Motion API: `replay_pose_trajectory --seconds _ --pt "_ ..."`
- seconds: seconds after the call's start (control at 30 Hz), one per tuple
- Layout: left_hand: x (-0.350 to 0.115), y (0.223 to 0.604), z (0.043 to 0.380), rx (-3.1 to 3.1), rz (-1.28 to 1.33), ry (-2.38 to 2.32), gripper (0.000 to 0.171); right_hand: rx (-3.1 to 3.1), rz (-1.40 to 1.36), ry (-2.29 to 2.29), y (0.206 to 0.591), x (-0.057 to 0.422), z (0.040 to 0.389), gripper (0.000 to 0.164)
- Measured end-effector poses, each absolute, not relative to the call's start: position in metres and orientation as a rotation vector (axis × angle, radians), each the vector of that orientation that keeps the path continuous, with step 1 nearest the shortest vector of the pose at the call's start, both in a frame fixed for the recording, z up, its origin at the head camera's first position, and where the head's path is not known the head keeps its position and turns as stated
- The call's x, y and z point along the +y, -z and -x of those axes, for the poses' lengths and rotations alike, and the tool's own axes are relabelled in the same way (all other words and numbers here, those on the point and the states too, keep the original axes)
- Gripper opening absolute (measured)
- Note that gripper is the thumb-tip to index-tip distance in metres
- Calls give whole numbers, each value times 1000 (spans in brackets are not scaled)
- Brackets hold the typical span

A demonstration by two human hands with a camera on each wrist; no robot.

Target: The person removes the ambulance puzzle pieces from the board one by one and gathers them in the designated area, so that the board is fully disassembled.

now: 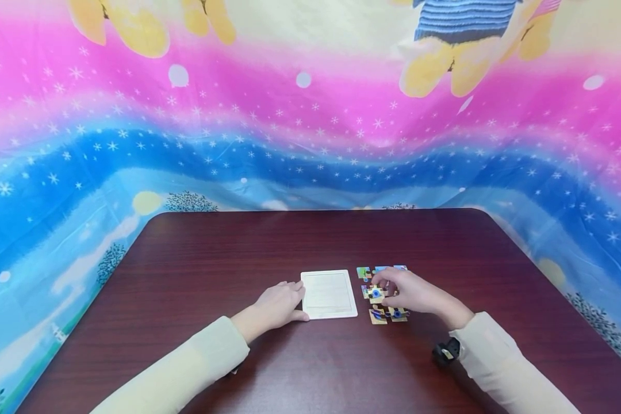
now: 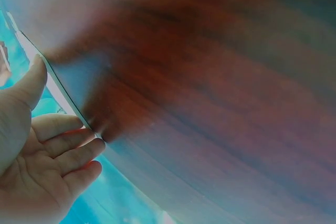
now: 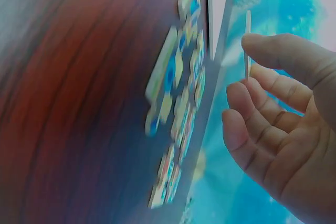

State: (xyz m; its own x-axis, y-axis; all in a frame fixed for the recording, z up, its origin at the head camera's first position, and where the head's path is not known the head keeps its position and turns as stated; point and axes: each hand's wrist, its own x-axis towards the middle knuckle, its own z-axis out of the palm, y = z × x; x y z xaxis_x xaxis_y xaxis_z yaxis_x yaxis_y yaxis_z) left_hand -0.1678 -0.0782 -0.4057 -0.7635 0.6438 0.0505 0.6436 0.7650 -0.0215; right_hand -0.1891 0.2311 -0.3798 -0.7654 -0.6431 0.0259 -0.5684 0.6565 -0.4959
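Observation:
In the head view a pale square puzzle tray point(image 1: 330, 294) lies on the table. My left hand point(image 1: 278, 305) rests at its left edge, with loosely extended fingers and the thumb touching the rim; the left wrist view shows the same contact on the tray's edge point(image 2: 62, 94). To the right of the tray my right hand point(image 1: 411, 292) pinches a thin puzzle piece point(image 3: 248, 45) between thumb and fingers, held above the table. Below it lie several colourful puzzle pieces point(image 1: 378, 316) in loose rows, partly covered by that hand.
The dark red-brown wooden table point(image 1: 227, 247) has rounded far corners. Behind and beside it hangs a pink and blue printed cloth point(image 1: 300, 155). A black device point(image 1: 447, 352) is strapped at the right wrist.

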Motion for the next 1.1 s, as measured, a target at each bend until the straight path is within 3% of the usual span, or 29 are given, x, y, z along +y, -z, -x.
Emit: replay_pose_trajectory --seconds 0.63,1.1 --pt "-80 406 168 -2908 1054 4 60 2716 836 688 382 290 177 32" --pt "-81 404 168 -2906 1065 6 58 2681 733 659 395 303 176 31"
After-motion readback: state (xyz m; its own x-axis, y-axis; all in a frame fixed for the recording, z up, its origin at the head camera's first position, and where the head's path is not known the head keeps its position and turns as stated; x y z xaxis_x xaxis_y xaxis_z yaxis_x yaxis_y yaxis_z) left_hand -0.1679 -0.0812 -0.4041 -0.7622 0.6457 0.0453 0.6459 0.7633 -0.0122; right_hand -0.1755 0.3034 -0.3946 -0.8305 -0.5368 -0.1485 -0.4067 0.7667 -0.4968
